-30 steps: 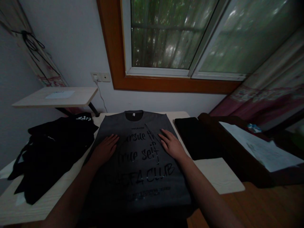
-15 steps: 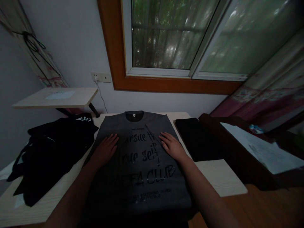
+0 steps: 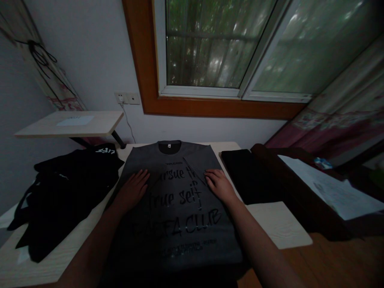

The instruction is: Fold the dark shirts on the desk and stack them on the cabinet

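A dark grey T-shirt [image 3: 180, 208] with black lettering lies face up and spread out in front of me, its collar towards the wall. Flat on its left side rests my left hand [image 3: 135, 188], fingers extended and holding nothing. On the right side of the shirt, my right hand [image 3: 220, 186] lies with its fingers stretched towards the print, also holding nothing. A thin diagonal line runs across the chest near my right fingertips; I cannot tell whether it is part of the print. The shirt's lower end fades into shadow at the bottom.
A loose heap of black garments [image 3: 75, 188] covers the left of the pale table [image 3: 279, 224]. Folded black cloth [image 3: 252, 176] lies to the right. A small raised shelf [image 3: 99, 124] stands at the back left. Papers [image 3: 333, 188] lie on dark furniture at far right.
My right hand has shifted slightly to the right and down on the T-shirt. My left hand has stayed practically in place.
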{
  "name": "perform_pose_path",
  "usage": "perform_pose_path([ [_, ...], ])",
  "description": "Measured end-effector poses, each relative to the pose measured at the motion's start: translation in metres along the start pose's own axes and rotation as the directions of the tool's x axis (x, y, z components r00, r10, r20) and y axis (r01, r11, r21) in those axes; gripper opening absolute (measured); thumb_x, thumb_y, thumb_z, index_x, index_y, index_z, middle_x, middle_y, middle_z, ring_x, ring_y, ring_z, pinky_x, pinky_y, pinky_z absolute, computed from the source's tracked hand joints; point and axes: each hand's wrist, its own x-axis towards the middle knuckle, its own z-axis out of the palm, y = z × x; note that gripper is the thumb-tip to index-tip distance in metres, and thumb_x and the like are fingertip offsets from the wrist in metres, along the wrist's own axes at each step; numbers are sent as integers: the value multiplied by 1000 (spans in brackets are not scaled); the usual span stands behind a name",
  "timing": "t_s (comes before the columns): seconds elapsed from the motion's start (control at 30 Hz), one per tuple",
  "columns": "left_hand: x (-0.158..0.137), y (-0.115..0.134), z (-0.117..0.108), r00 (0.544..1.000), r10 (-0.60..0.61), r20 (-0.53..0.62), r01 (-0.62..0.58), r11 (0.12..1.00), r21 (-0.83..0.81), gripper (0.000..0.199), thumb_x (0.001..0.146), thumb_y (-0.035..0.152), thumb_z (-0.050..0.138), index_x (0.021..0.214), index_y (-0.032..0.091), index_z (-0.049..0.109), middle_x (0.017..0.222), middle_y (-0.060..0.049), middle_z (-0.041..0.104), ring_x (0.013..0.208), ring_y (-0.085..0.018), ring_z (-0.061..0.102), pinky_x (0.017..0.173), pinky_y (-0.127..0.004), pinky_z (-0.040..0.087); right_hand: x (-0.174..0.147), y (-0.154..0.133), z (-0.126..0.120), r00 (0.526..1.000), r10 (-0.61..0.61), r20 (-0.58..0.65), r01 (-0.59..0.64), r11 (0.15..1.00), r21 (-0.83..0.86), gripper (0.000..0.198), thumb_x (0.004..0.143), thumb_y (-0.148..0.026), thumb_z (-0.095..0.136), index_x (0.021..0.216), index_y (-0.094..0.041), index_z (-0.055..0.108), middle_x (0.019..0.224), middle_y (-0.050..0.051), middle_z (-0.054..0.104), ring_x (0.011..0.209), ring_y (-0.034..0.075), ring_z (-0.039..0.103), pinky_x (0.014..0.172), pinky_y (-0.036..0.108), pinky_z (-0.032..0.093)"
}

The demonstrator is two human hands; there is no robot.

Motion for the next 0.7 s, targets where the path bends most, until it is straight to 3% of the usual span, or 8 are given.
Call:
perform_pose_path([
  [0.7,0,2,-6,1000,-20,-13,19,998,-65,52,104,34,35,153,23,44,162,-5,41,151,-23,34,125,-50,29,1,7,3,1000,6,-21,-5,999,53,25,98,-31,55,110,-23,75,117,9,70,111,26,60,102,44,50],
])
